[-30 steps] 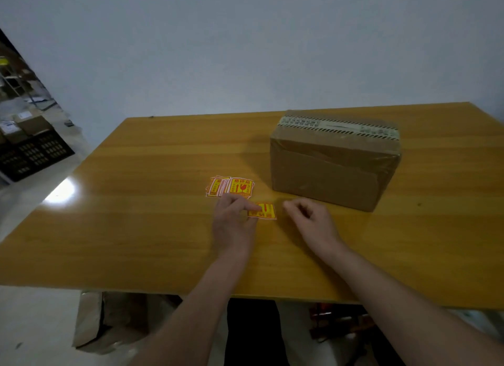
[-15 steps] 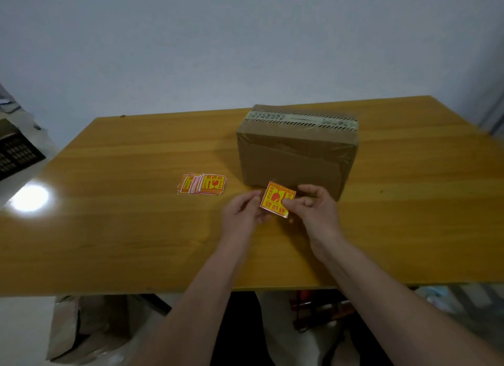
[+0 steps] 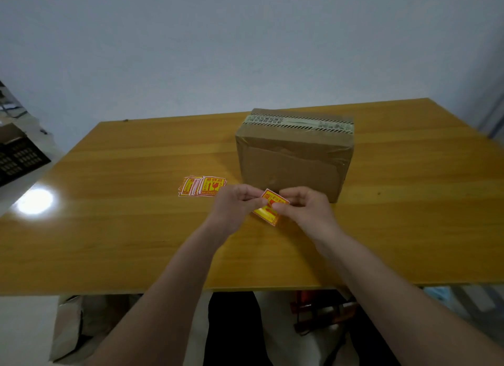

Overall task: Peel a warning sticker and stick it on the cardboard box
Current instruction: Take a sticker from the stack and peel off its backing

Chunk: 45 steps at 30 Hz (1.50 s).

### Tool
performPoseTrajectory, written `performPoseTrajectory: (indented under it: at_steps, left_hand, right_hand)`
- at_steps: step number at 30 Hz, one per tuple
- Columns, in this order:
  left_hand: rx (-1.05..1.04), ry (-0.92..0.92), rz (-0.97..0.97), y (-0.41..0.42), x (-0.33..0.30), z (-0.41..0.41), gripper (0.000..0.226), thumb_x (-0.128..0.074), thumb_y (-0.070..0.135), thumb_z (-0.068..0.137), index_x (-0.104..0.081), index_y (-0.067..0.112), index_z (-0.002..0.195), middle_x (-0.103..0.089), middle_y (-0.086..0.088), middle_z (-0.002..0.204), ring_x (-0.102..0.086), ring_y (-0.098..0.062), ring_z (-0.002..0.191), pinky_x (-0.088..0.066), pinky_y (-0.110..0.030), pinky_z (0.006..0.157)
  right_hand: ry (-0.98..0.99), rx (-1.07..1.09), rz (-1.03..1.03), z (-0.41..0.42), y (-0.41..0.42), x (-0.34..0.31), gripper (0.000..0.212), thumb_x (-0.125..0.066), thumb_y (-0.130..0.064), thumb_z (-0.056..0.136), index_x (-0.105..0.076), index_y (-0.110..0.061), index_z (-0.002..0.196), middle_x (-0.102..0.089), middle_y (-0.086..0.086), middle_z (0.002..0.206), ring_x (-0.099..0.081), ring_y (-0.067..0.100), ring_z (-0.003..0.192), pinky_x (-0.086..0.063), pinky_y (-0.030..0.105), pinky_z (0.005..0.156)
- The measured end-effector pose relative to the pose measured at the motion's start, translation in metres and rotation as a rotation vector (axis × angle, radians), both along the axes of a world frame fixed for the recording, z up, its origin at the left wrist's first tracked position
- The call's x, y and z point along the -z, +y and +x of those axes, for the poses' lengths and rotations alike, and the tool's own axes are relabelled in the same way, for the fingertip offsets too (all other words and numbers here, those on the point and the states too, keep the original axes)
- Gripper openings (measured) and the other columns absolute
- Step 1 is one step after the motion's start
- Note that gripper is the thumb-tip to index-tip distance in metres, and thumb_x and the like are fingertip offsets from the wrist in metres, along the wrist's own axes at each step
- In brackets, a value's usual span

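Far left, a dark gridded object (image 3: 19, 158) is sitting off the table on a pale surface, only partly in frame. A bright light glare (image 3: 35, 201) is bouncing off the wooden table (image 3: 122, 229) near its left edge.

Moving right, a fanned stack of warning stickers (image 3: 202, 186) is lying flat on the table, orange-yellow with red print, just left of my left hand (image 3: 234, 206) and well left of the box's front corner.

My left hand is hovering above the table, fingers curled in, thumb and forefinger pinched shut on the left edge of a single warning sticker (image 3: 270, 206). The sticker is being held up off the table between both hands, tilted, with its top corner overlapping the lower front face of the box in this view. I cannot tell whether the backing is separating yet; the lower half is looking slightly folded or blurred.

My right hand (image 3: 306, 209) is clamping the sticker's right side, fingertips closed on it, thumb over the printed face.

Behind the hands, the cardboard box (image 3: 294, 158) is standing on the table, brown, wrapped in clear tape, with a striped printed tape strip (image 3: 298, 121) running along its top. No sticker is showing on the box faces I am seeing.
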State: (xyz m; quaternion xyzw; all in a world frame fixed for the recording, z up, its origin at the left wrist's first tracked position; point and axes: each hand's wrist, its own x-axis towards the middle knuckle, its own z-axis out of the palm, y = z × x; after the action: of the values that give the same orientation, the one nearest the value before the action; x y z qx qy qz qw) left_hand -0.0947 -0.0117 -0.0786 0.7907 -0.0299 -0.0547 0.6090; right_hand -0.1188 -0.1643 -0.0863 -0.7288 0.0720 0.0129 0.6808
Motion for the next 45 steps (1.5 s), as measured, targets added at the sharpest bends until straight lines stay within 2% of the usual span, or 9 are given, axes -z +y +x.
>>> performPoseTrajectory:
  at_steps: [2, 8, 13, 18, 22, 25, 35, 42, 45]
  left_hand:
    - [0.073, -0.007, 0.036, 0.003, -0.003, 0.003, 0.01, -0.071, 0.002, 0.077, -0.072, 0.01, 0.084, -0.072, -0.005, 0.077, -0.067, -0.012, 0.069, -0.055, -0.022, 0.071]
    - [0.056, 0.154, -0.234, -0.001, -0.001, -0.003, 0.049, -0.077, 0.007, 0.071, -0.06, 0.012, 0.117, -0.073, -0.015, 0.1, -0.067, -0.024, 0.09, -0.052, -0.043, 0.088]
    - [0.031, 0.205, -0.347, -0.011, 0.015, -0.012, 0.029, -0.073, 0.002, 0.075, -0.067, 0.003, 0.103, -0.073, -0.011, 0.094, -0.068, -0.017, 0.081, -0.057, -0.031, 0.081]
    - [-0.133, 0.156, -0.384, -0.022, 0.025, -0.008, 0.012, -0.069, 0.009, 0.08, -0.072, 0.004, 0.091, -0.074, -0.001, 0.076, -0.066, -0.005, 0.065, -0.058, -0.019, 0.068]
    - [-0.161, 0.142, -0.409, -0.035, 0.03, -0.005, 0.008, -0.067, 0.009, 0.082, -0.073, 0.007, 0.087, -0.074, 0.006, 0.066, -0.065, -0.001, 0.06, -0.057, -0.017, 0.066]
    - [-0.121, 0.14, -0.429, -0.046, 0.034, -0.003, 0.007, -0.069, 0.006, 0.08, -0.072, 0.01, 0.085, -0.075, 0.004, 0.071, -0.066, -0.008, 0.068, -0.057, -0.024, 0.074]
    - [-0.013, 0.156, -0.448, -0.044, 0.042, -0.003, 0.01, -0.071, 0.01, 0.078, -0.075, 0.013, 0.087, -0.075, -0.008, 0.091, -0.068, -0.023, 0.091, -0.052, -0.041, 0.093]
    - [-0.228, 0.044, -0.616, -0.054, 0.046, -0.005, 0.03, -0.066, -0.002, 0.08, -0.044, 0.016, 0.089, -0.074, -0.007, 0.071, -0.071, -0.02, 0.071, -0.06, -0.03, 0.07]
    - [-0.194, -0.015, -0.576, -0.056, 0.047, -0.006, 0.027, -0.063, -0.007, 0.081, -0.051, 0.017, 0.08, -0.072, -0.002, 0.069, -0.069, -0.017, 0.07, -0.058, -0.026, 0.065]
  right_hand:
    - [-0.006, -0.02, -0.035, 0.002, -0.002, -0.003, 0.005, -0.073, -0.008, 0.078, -0.07, -0.01, 0.081, -0.066, 0.004, 0.075, -0.057, 0.009, 0.067, -0.046, 0.016, 0.062]
    - [0.07, 0.097, 0.175, 0.001, -0.004, 0.002, 0.011, -0.074, -0.01, 0.077, -0.07, -0.013, 0.067, -0.06, -0.011, 0.047, -0.047, -0.001, 0.043, -0.038, 0.014, 0.047]
    - [0.228, 0.093, 0.484, -0.003, -0.004, 0.014, 0.009, -0.074, -0.011, 0.075, -0.071, -0.009, 0.083, -0.063, -0.004, 0.057, -0.048, 0.007, 0.052, -0.041, 0.018, 0.046]
    - [0.189, 0.026, 0.464, -0.005, -0.009, 0.02, 0.002, -0.071, -0.011, 0.078, -0.071, -0.009, 0.079, -0.062, -0.001, 0.059, -0.05, 0.009, 0.056, -0.044, 0.019, 0.049]
    - [0.087, 0.031, 0.248, 0.0, -0.022, 0.02, 0.005, -0.07, -0.011, 0.08, -0.071, -0.01, 0.075, -0.064, 0.0, 0.061, -0.055, 0.007, 0.055, -0.047, 0.021, 0.052]
    - [-0.021, 0.041, 0.177, 0.003, -0.029, 0.021, 0.011, -0.069, -0.004, 0.081, -0.067, -0.007, 0.07, -0.063, 0.001, 0.056, -0.054, 0.008, 0.049, -0.047, 0.018, 0.046]
    - [-0.116, 0.087, 0.375, 0.003, -0.04, 0.038, 0.008, -0.071, -0.006, 0.077, -0.073, -0.014, 0.076, -0.064, 0.007, 0.065, -0.055, 0.012, 0.054, -0.047, 0.02, 0.048]
    - [-0.148, -0.002, 0.304, 0.004, -0.041, 0.043, 0.014, -0.067, -0.008, 0.082, -0.071, -0.013, 0.069, -0.066, 0.004, 0.064, -0.054, 0.013, 0.055, -0.046, 0.021, 0.049]
    - [-0.153, -0.019, 0.283, 0.005, -0.04, 0.041, 0.015, -0.066, -0.007, 0.082, -0.069, -0.01, 0.068, -0.066, 0.004, 0.063, -0.054, 0.012, 0.055, -0.045, 0.021, 0.049]
